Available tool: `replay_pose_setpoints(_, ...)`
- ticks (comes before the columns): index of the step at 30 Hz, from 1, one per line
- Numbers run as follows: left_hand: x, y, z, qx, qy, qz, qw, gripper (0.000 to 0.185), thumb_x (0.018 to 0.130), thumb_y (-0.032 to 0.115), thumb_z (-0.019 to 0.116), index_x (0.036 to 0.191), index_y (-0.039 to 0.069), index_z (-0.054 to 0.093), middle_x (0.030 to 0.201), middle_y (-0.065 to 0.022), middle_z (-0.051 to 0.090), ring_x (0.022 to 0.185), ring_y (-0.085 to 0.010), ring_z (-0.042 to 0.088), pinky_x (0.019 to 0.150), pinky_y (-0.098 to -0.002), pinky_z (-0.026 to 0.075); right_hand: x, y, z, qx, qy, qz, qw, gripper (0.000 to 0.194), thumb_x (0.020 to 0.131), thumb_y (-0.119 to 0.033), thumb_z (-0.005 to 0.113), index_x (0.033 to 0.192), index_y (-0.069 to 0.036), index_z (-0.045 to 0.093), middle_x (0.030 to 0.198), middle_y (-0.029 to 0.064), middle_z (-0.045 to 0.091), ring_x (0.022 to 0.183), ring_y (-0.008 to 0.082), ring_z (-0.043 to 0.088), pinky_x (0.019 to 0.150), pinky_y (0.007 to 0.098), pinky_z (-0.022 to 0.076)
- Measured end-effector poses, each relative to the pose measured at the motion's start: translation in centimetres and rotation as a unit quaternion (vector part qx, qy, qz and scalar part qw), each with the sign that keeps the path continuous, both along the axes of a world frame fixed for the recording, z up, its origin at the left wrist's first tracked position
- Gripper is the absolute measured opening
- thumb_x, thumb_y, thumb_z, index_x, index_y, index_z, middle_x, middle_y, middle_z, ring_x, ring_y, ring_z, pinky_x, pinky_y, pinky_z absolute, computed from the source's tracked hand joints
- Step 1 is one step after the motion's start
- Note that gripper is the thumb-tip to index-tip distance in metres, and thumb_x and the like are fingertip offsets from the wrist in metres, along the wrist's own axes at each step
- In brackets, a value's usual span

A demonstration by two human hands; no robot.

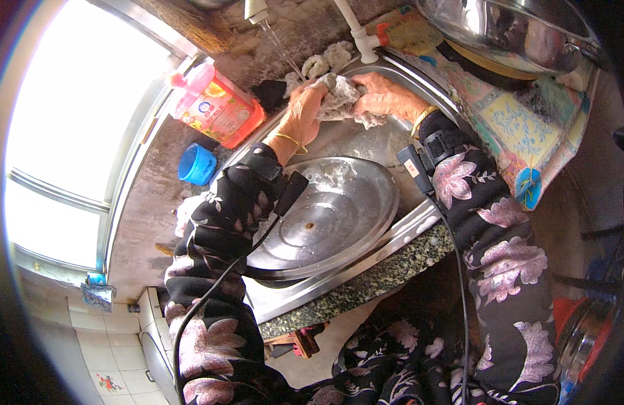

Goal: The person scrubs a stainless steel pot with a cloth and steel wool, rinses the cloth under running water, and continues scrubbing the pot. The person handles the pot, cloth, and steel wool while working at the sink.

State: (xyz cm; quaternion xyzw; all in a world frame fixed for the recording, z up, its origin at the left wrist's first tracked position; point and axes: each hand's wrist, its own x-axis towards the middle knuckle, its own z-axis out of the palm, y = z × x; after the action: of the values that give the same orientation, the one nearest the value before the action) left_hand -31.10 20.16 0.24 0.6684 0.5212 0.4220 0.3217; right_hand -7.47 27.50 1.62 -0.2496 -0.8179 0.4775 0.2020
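At the back of a stainless steel sink, my left hand [306,112] and my right hand [388,97] both grip a wet, greyish cloth [339,96], bunched between them. Water runs down from a tap [255,11] just behind and left of the cloth. Below my hands, a round metal lid [332,207] with a small hole near its middle lies tilted over the sink. Both forearms wear black floral sleeves with straps and cables at the wrists.
Left of the sink stand a pink detergent jug [218,106] and a blue cup [196,164]. A white pipe valve with red handle [367,43] and crumpled cloths [324,59] are behind. A large steel pan [514,35] sits at right; granite edging [362,273] runs in front.
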Motion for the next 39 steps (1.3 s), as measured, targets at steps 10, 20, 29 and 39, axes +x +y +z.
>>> replay_pose_setpoints(10,5.4,-3.0,5.0,-0.199,-0.24,0.217,0.925,0.02,0.099,0.024,0.071,0.11,0.007,0.074,0.101,-0.0047,0.074,0.086,-0.0178,0.071,0.073,-0.0376,0.061,-1.4,0.3,-0.6,0.017,0.112,0.041,0.993,0.057,0.073,-0.025,0.081,0.124,-0.003,0.069,0.114,0.0188,0.075,0.107,0.0328,0.072,0.097,0.0393,0.0557)
replay_pose_setpoints(20,3.9,-2.5,3.7,-0.101,-0.237,0.104,0.961,0.019,0.095,0.022,0.067,0.102,0.004,0.069,0.094,-0.0071,0.071,0.086,-0.0221,0.07,0.079,-0.0373,0.058,-0.6,-0.5,-0.4,-0.039,-0.063,0.056,0.996,0.052,0.078,-0.024,0.085,0.123,0.0,0.074,0.108,0.0139,0.078,0.102,0.0228,0.073,0.092,0.0357,0.0563)
replay_pose_setpoints(29,5.6,-3.1,5.2,-0.186,-0.311,0.137,0.922,0.02,0.089,0.01,0.075,0.106,0.0,0.07,0.095,-0.0085,0.072,0.083,-0.0208,0.072,0.074,-0.0352,0.06,-1.2,0.1,-1.4,0.021,0.086,0.1,0.991,0.053,0.079,-0.032,0.081,0.123,-0.004,0.074,0.108,0.0166,0.078,0.103,0.0287,0.074,0.094,0.0398,0.056)
replay_pose_setpoints(39,3.4,-2.8,2.3,-0.134,-0.188,0.215,0.949,0.02,0.089,0.0,0.067,0.108,-0.001,0.073,0.096,-0.0109,0.072,0.075,-0.0237,0.072,0.064,-0.0393,0.062,1.2,0.3,0.0,0.173,-0.221,0.024,0.96,0.052,0.077,-0.035,0.085,0.115,-0.001,0.072,0.107,0.0203,0.076,0.106,0.035,0.073,0.091,0.0435,0.0572)
